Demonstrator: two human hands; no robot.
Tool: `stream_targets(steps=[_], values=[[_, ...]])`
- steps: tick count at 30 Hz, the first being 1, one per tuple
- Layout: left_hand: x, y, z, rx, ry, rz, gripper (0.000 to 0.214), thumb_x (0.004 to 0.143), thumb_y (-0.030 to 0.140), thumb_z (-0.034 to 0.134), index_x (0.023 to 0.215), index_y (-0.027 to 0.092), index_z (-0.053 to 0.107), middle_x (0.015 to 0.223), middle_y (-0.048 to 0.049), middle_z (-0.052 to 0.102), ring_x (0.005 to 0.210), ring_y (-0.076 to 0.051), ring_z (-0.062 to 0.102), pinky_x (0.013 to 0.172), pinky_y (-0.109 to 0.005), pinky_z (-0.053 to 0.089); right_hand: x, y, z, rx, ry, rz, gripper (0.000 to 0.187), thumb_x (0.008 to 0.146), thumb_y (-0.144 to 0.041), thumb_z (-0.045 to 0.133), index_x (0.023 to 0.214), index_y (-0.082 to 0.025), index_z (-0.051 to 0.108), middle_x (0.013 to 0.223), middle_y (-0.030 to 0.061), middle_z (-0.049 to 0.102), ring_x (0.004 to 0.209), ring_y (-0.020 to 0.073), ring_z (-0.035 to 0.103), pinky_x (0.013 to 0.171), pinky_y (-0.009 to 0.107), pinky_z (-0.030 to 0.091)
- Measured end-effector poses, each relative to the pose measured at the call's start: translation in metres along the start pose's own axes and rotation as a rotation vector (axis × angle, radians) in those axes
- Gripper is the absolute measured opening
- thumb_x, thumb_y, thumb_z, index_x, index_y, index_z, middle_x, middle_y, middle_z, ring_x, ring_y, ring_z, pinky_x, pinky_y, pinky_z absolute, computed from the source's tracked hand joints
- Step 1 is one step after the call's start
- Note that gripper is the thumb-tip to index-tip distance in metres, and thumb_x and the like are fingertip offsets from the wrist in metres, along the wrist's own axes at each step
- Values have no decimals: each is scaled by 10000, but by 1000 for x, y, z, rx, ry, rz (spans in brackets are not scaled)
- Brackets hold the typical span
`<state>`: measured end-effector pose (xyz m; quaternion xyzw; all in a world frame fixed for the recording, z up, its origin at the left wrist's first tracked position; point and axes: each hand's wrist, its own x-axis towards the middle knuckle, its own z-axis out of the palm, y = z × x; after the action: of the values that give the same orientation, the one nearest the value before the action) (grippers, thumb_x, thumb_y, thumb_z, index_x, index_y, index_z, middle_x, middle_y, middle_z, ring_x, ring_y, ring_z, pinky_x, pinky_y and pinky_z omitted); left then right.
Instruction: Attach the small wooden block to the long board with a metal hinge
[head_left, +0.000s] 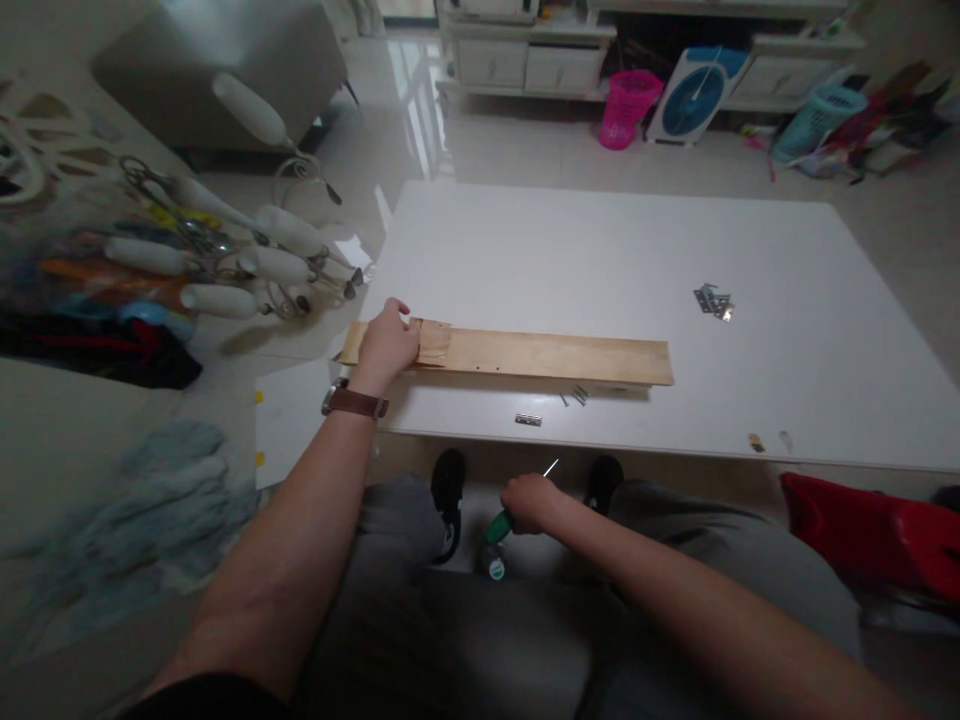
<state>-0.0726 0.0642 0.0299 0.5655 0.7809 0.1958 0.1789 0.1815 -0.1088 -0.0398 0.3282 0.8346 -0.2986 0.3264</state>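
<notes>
A long light wooden board lies across the near part of the white table, with two small dark holes by its near edge. Over its left end, my left hand is curled, gripping the board beside a brown, rough-edged patch. My right hand is closed round a screwdriver with a green handle, below the table's near edge; its thin shaft points up and right. Several screws and a small metal hinge lie in front of the board.
On the right of the white table is a pile of metal hinges. A small brass-coloured piece lies near the front edge. A red stool-like object stands at right, and a lamp with several white shades at left.
</notes>
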Motion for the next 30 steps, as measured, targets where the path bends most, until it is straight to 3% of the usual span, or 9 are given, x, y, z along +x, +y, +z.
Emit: stream_targets(steps=[3, 5, 9, 13, 16, 21, 30], values=[[-13, 16, -7, 134, 82, 116, 232, 916, 232, 622, 1138, 177, 656, 1100, -150, 708, 993, -291, 661, 852, -393, 511, 1, 0, -2, -12, -36, -17, 361, 823, -220, 809, 1158, -85, 813, 1172, 240, 800, 1148, 391, 778, 924, 424, 639], [-25, 34, -6, 113, 75, 236, 170, 906, 215, 627, 1062, 176, 684, 1078, -135, 716, 977, -270, 663, 850, -375, 507, 1, 0, -2, -13, -44, -17, 377, 826, -229, 812, 1172, -78, 806, 1182, 242, 797, 1153, 393, 775, 922, 425, 639], [-62, 72, 19, -29, -249, 651, 114, 939, 197, 598, 934, 179, 710, 861, -58, 734, 788, -188, 647, 763, -316, 481, 2, 0, -1, -6, -43, -21, 342, 860, -220, 772, 1170, -80, 805, 1195, 237, 795, 1163, 390, 772, 930, 439, 639], [-100, 97, 56, 47, -468, 896, 159, 982, 204, 579, 961, 182, 735, 951, -68, 769, 859, -202, 687, 774, -320, 504, 1, -1, -2, 5, -37, -17, 331, 876, -199, 752, 1184, -88, 801, 1210, 239, 791, 1168, 376, 772, 945, 438, 636], [-117, 108, 78, 155, -514, 902, 194, 991, 163, 562, 1032, 185, 750, 1047, -81, 772, 963, -236, 720, 831, -346, 539, -2, -2, -6, 16, -31, -12, 322, 891, -193, 737, 1188, -85, 798, 1206, 240, 792, 1160, 369, 777, 937, 433, 639], [-131, 118, 102, 338, -529, 905, 304, 1026, 91, 432, 1069, 163, 724, 1139, -103, 731, 898, -228, 737, 756, -337, 557, -7, -3, -12, 35, -13, -18, 298, 944, -151, 647, 1197, -95, 795, 1205, 218, 800, 1181, 351, 772, 945, 418, 642], [-130, 124, 106, 488, -490, 881, 305, 1054, 114, 405, 1085, 161, 705, 1180, -108, 696, 919, -240, 750, 731, -325, 554, -12, -3, -12, 67, 0, -37, 290, 947, -137, 659, 1208, -108, 782, 1256, 220, 782, 1222, 354, 754, 964, 455, 645]])
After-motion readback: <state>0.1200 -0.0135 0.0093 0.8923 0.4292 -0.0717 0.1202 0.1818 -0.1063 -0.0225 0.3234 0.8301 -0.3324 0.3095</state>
